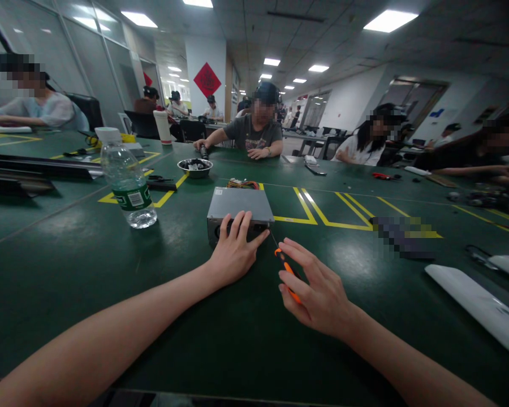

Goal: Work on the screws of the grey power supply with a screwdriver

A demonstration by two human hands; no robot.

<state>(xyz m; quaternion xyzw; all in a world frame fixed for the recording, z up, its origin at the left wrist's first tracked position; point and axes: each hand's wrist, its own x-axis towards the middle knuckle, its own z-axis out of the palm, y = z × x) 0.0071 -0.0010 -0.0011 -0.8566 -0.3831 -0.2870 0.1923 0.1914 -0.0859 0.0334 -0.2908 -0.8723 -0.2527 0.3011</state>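
Grey rectangular metal box (pixel 241 203): sitting on green worktop (pixel 173 339).
Left hand (pixel 233 254): fingers fanning wide, touching the box's near edge.
Right hand (pixel 318 288): fingers curling, grasping orange-and-black screwdriver (pixel 288 268), shaft pointing at box.

Green desk (pixel 220 345), yellow tape lines (pixel 348 226) at 3 o'clock. Clear bottle (pixel 129 181), green label, white cap, upright at 9 o'clock; dark rails (pixel 46 168) farther out, same bearing. Metal bowl (pixel 197 174) at 10, contents too small to tell; white cup (pixel 164 129) upright beyond it. Red diamond sign (pixel 207 79) on pillar (pixel 190 53), 11. Co-worker (pixel 257 134), gray T-shirt, 12. Red tool (pixel 384 176) at 3. Long white casing (pixel 477 305) lying at 4.
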